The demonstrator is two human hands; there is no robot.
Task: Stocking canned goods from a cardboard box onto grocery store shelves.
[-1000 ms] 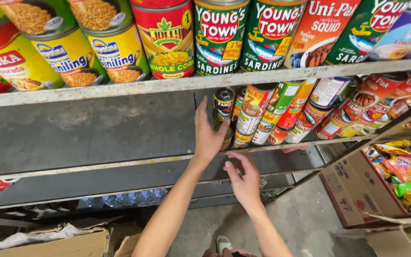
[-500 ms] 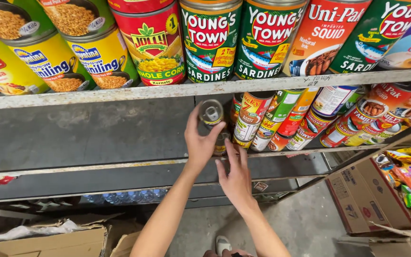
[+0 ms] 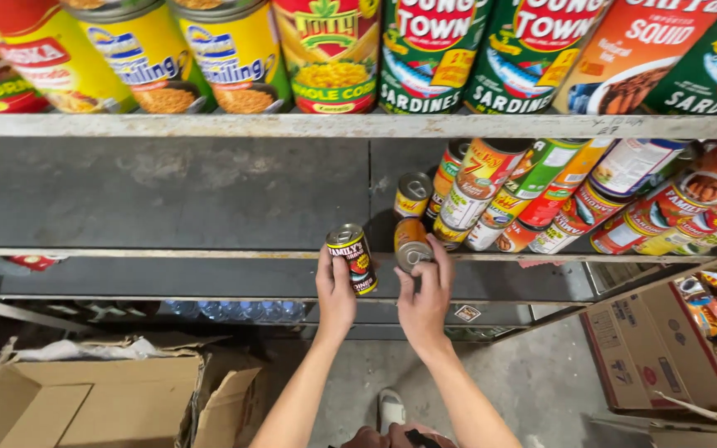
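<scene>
My left hand (image 3: 335, 297) is closed around a small tin can with a dark and red label (image 3: 353, 259), held upright at the front edge of the grey middle shelf (image 3: 168, 199). Just to its right, my right hand (image 3: 425, 303) grips a small orange-labelled can (image 3: 411, 244), tilted with its metal end toward me. Behind them a similar small can (image 3: 413, 195) stands alone on the shelf. The two held cans are close together but apart.
Several tall cans (image 3: 541, 195) crowd the right part of the middle shelf. Large cans (image 3: 329, 54) line the upper shelf. An open cardboard box (image 3: 85, 402) sits on the floor at the left, and a box of snack packets (image 3: 707, 348) at the right.
Both hands have come back from the cans deeper on the shelf to its front edge. The left hand now holds the dark-labelled can and the right hand has taken an orange can.
</scene>
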